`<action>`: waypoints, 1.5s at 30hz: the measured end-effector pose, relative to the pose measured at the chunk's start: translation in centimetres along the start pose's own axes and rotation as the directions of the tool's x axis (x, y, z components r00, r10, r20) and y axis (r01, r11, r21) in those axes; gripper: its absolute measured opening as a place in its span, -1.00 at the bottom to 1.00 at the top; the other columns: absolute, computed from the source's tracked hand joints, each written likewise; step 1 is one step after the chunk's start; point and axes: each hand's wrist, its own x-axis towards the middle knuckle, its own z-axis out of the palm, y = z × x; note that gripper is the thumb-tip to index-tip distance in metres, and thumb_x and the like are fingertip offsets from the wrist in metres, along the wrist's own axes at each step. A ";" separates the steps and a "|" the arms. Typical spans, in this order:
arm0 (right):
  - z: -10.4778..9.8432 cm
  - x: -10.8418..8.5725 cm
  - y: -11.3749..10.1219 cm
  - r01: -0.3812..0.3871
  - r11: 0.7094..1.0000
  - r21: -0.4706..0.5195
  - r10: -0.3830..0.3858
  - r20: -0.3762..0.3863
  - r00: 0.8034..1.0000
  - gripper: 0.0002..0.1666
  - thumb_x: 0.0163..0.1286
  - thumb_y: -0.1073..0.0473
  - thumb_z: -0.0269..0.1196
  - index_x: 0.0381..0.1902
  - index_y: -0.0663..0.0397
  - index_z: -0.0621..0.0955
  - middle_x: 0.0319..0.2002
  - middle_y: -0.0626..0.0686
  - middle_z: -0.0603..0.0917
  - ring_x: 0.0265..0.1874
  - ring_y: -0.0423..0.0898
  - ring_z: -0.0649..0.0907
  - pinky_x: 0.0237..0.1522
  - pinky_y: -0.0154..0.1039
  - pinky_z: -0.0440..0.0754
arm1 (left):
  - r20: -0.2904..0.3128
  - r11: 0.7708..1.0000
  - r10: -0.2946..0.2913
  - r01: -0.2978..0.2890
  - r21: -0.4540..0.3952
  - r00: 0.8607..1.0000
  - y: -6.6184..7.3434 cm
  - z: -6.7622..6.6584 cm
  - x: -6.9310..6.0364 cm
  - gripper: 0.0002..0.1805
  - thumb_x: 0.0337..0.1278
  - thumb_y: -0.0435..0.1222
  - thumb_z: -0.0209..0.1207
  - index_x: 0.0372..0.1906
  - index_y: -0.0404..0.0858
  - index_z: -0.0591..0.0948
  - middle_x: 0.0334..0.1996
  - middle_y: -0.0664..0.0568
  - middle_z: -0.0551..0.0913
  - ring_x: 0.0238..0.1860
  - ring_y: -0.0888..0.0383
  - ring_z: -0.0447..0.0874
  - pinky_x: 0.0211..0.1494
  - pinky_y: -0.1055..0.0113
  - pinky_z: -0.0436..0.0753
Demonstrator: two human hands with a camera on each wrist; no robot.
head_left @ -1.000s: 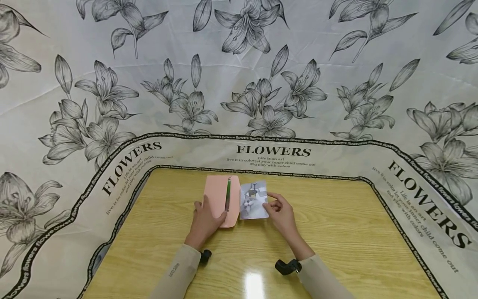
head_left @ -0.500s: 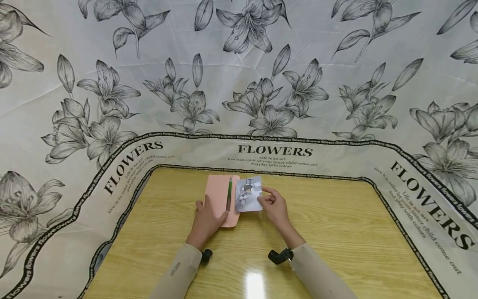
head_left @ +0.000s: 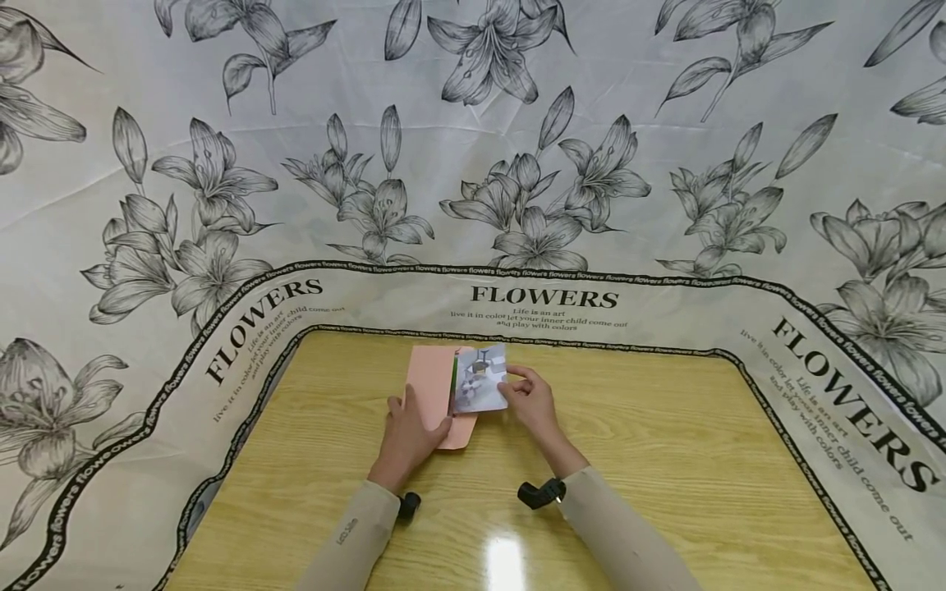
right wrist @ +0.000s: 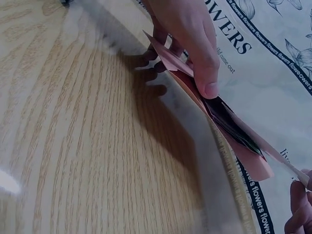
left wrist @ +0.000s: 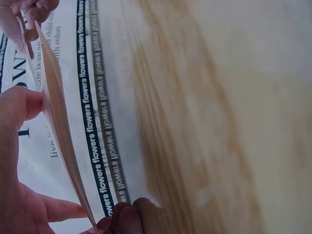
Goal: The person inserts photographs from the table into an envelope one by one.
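A pink envelope is held up off the table by my left hand, thumb on the near face and fingers behind it. Its mouth gapes on the right side, and dark, green-edged cards show inside in the right wrist view. A photo card with a pale grey picture overlaps that mouth and covers part of the flap. My right hand pinches the photo card by its right edge between thumb and fingers. In the left wrist view the envelope appears nearly edge-on, bowed slightly open.
Both hands work above a glossy wood-grain table. A white cloth printed with flowers and lettering hangs behind and around its far and side edges. Black wrist cameras sit at both wrists.
My right hand has moved left and slightly up, bringing the photo card from beside the envelope over its mouth and flap. The left hand and the envelope have stayed nearly still.
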 end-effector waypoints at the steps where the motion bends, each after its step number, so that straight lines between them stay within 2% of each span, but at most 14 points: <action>1: 0.1 0.0 0.0 -0.002 1.000 -0.004 0.002 0.002 1.000 -0.53 0.47 0.28 0.42 0.30 0.22 0.68 -0.27 0.26 0.80 -0.43 -0.18 0.63 -0.33 -0.28 0.56 | 0.001 1.000 -0.001 0.001 0.000 1.000 0.0 0.0 0.0 0.23 0.26 0.15 0.39 0.71 -0.46 0.03 0.37 -0.55 0.21 0.23 -0.46 0.48 0.24 -0.22 0.60; 16: 1.8 0.8 0.4 -0.034 0.999 -0.012 0.034 0.007 0.999 -0.53 0.47 0.26 0.42 0.29 0.22 0.67 -0.35 0.11 0.74 -0.46 -0.16 0.62 -0.37 -0.27 0.55 | 0.007 1.000 -0.008 0.008 -0.015 1.000 0.1 -0.1 -0.1 0.22 0.26 0.15 0.39 0.71 -0.46 0.04 0.38 -0.54 0.20 0.22 -0.45 0.48 0.26 -0.23 0.58; 24: 3.1 0.9 0.6 -0.016 1.000 -0.020 0.016 0.012 1.000 -0.55 0.46 0.28 0.42 0.27 0.20 0.67 -0.36 0.11 0.73 -0.49 -0.16 0.61 -0.42 -0.28 0.54 | 0.005 1.000 -0.006 0.006 -0.014 1.000 0.1 -0.1 0.2 0.22 0.27 0.14 0.39 0.70 -0.48 0.04 0.39 -0.55 0.20 0.22 -0.46 0.48 0.26 -0.23 0.59; 26: 3.4 0.9 0.5 -0.008 1.000 -0.026 0.008 0.015 1.000 -0.55 0.46 0.28 0.42 0.27 0.21 0.67 -0.37 0.11 0.73 -0.48 -0.06 0.64 -0.44 -0.29 0.54 | 0.005 1.000 -0.007 0.007 -0.006 1.000 0.0 0.0 0.2 0.22 0.28 0.15 0.38 0.70 -0.48 0.03 0.39 -0.55 0.20 0.24 -0.47 0.48 0.27 -0.22 0.59; 30: 3.9 0.7 0.2 -0.002 1.000 -0.028 0.002 0.019 1.000 -0.54 0.46 0.27 0.42 0.27 0.20 0.67 -0.36 0.14 0.73 -0.41 0.28 0.70 -0.50 -0.30 0.52 | -0.004 1.000 -0.004 0.004 -0.005 1.000 -0.1 0.0 0.1 0.21 0.30 0.16 0.37 0.70 -0.47 0.03 0.40 -0.57 0.19 0.29 -0.50 0.45 0.28 -0.24 0.57; 33: 4.1 0.6 0.1 -0.006 1.000 -0.026 0.007 0.006 1.000 -0.55 0.46 0.25 0.44 0.27 0.16 0.67 -0.34 0.14 0.73 -0.37 0.39 0.70 -0.55 -0.30 0.51 | -0.009 1.000 0.002 -0.002 -0.009 1.000 0.0 0.0 0.1 0.21 0.30 0.17 0.36 0.70 -0.47 0.03 0.41 -0.58 0.18 0.31 -0.51 0.43 0.28 -0.26 0.57; 35: 4.3 0.6 0.2 -0.003 0.999 -0.032 0.003 -0.008 1.000 -0.56 0.46 0.24 0.44 0.26 0.14 0.68 -0.33 0.13 0.73 -0.40 0.33 0.70 -0.56 -0.30 0.50 | -0.010 1.000 0.003 -0.003 -0.012 1.000 0.0 0.0 0.1 0.21 0.30 0.17 0.36 0.70 -0.47 0.03 0.41 -0.57 0.18 0.31 -0.51 0.43 0.28 -0.25 0.57; 41: 4.9 0.6 0.5 0.009 0.999 -0.049 -0.009 -0.016 1.000 -0.60 0.47 0.20 0.45 0.21 0.14 0.70 -0.28 0.14 0.73 -0.51 -0.07 0.66 -0.52 -0.27 0.57 | -0.010 1.000 -0.001 0.001 -0.022 1.000 0.1 0.1 0.1 0.22 0.29 0.15 0.38 0.70 -0.48 0.03 0.41 -0.57 0.18 0.30 -0.51 0.43 0.26 -0.26 0.57; 45: 5.3 0.4 0.5 0.011 0.998 -0.055 -0.012 -0.013 1.000 -0.63 0.47 0.20 0.44 0.18 0.16 0.70 -0.28 0.14 0.73 -0.52 -0.13 0.64 -0.50 -0.26 0.58 | 0.001 1.000 -0.011 0.011 -0.019 1.000 0.1 0.1 0.0 0.22 0.29 0.16 0.37 0.71 -0.47 0.02 0.43 -0.57 0.16 0.33 -0.50 0.42 0.28 -0.25 0.57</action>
